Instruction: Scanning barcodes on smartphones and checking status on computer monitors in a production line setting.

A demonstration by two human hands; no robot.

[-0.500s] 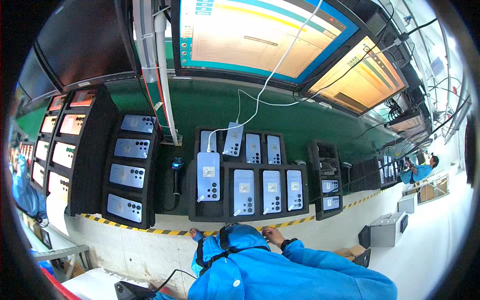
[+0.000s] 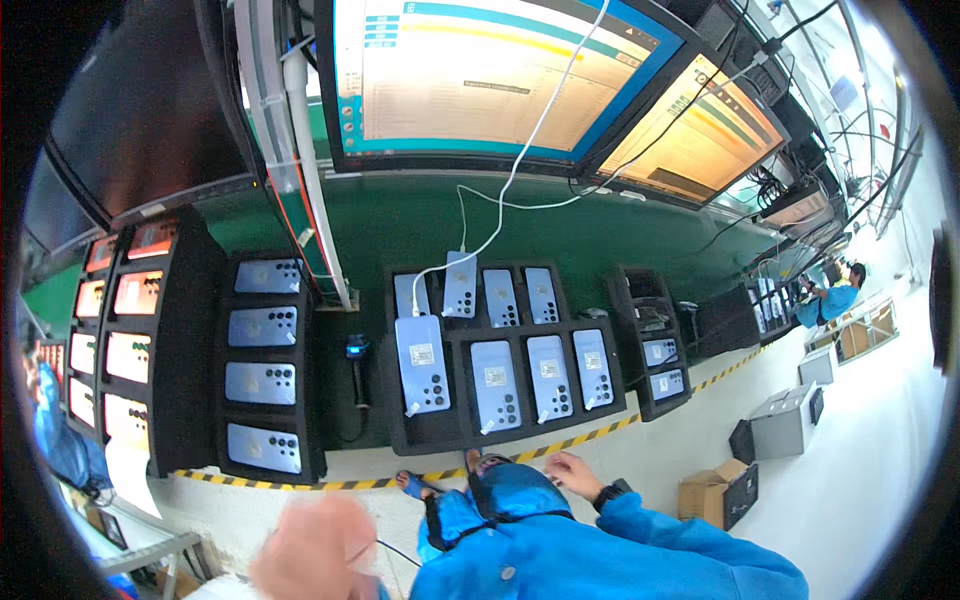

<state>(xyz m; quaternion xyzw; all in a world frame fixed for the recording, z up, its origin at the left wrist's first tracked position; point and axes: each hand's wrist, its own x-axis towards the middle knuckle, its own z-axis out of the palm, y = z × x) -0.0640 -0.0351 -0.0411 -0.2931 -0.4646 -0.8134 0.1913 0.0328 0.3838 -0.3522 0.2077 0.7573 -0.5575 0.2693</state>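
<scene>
My left hand (image 2: pixel 315 545) is raised at the lower left, smeared by motion, so its fingers cannot be made out. At the table's front edge, my right hand (image 2: pixel 573 474) hangs in front of my blue smock, fingers loosely bent and apart, nothing visible in them. Beyond it lies a black foam tray (image 2: pixel 450 437) with several light-blue phones standing in its slots, each with a label and several camera lenses. One phone (image 2: pixel 423 365) at its left leans over the slots with a white cable plugged into its top end. Another phone (image 2: pixel 460 285) behind also has a white cable.
A handheld scanner (image 2: pixel 357 370) lies between the tray and a foam rack of phones (image 2: pixel 262 383). Farther left, a rack holds phones (image 2: pixel 128 357) with lit screens. Monitors (image 2: pixel 480 90) stand behind. At right are a smaller foam tray (image 2: pixel 642 330), cardboard box (image 2: pixel 705 490) and a co-worker (image 2: pixel 835 295).
My left hand has come up into view at the lower left. My right hand has shifted slightly right, and the whole view has moved a little. The phones keep their places.
</scene>
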